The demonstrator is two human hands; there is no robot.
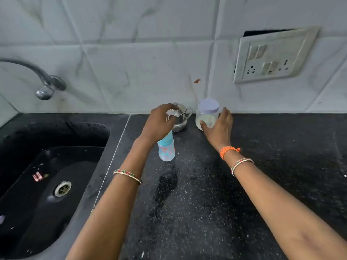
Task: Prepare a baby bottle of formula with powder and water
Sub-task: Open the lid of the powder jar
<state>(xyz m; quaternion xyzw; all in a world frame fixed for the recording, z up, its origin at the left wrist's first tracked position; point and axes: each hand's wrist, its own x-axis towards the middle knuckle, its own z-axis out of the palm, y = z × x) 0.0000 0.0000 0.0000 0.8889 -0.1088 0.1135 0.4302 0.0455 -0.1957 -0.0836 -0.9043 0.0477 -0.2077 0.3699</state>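
The left hand (159,121) holds the top of the baby bottle (166,148), upright at desk (216,194) center. At two o'clock, right hand (218,128) fingers grip the powder jar (207,115).

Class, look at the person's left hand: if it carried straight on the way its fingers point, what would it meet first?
Most likely the small steel jug just beyond the left hand, whose fingers already reach over its top; depth is unclear. Behind the jug stands the tiled wall.
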